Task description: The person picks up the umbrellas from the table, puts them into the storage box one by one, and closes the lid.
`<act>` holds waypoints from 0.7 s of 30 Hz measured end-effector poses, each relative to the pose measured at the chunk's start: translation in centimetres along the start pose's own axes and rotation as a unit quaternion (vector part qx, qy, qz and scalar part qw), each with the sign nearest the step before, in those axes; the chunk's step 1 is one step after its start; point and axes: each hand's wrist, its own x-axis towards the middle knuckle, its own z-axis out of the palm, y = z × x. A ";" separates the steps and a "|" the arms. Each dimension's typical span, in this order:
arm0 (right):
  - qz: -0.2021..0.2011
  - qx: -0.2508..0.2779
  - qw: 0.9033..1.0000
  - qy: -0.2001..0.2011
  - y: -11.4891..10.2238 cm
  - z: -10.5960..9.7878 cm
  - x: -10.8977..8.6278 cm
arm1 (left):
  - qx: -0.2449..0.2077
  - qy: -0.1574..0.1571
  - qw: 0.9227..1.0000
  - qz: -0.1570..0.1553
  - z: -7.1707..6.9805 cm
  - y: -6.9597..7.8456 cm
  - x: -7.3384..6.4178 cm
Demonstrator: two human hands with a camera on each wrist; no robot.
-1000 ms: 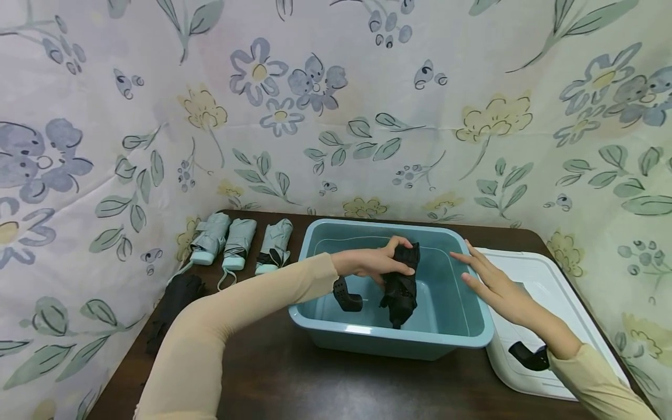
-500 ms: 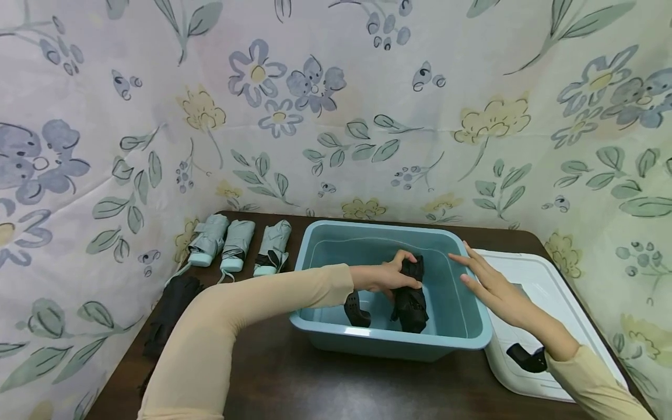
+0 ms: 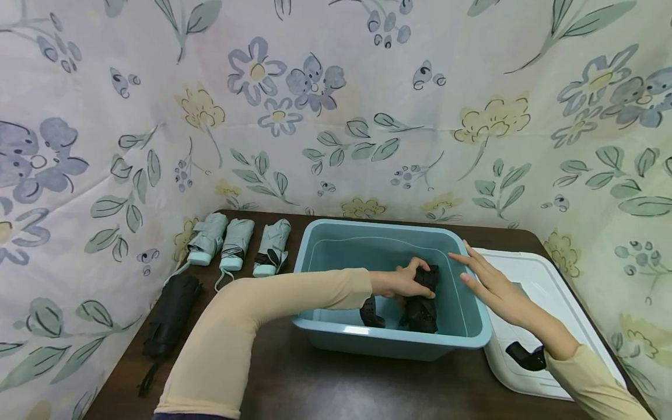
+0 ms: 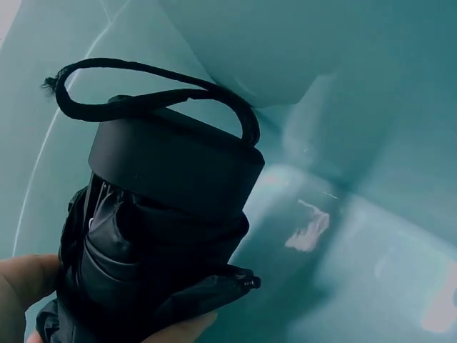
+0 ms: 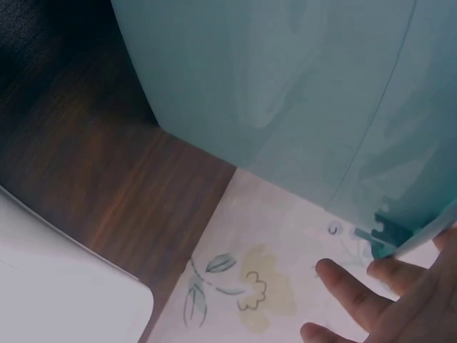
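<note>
Inside the blue bin (image 3: 378, 224), toward its right wall, a folded black umbrella (image 3: 422, 318) is held by the left grip (image 3: 406, 282). Compared with 1.0 s ago, the umbrella has moved to the right and sits lower between the walls; the left sleeve (image 3: 294, 294) reaches farther across the bin.

Left grip: curled around the rolled fabric, not released. The left wrist view shows the handle (image 4: 178, 161) with its strap (image 4: 139, 64) looped above it. Whether the umbrella bears on the bin floor cannot be told.

Right grip (image 3: 493, 284): fingers extended at the right rim, grasping nothing; position practically unchanged. Below the right forearm, a white lid (image 3: 556, 303) lies on the surface (image 3: 294, 379).

With the left arm shifted, another black umbrella (image 3: 170, 315) shows at fuller length at the left, nearer the person than 3 grey-green umbrellas (image 3: 237, 242). All 4 lie outside the bin.

Judgement: the shift indicates a positioning step inside the bin, well advanced but incomplete while the left grip retains the umbrella.
</note>
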 end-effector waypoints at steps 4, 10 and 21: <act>0.001 0.002 1.000 0.001 0.0 -0.1 0.0 | 0.025 0.031 0.999 -0.005 1.0 -0.1 0.5; 0.003 0.011 1.000 0.002 -0.1 0.1 0.0 | 0.022 0.075 0.997 -0.022 2.0 -0.7 1.2; 0.008 0.016 1.000 0.001 -0.1 0.1 0.0 | -0.031 0.100 0.994 -0.036 3.0 -0.9 1.5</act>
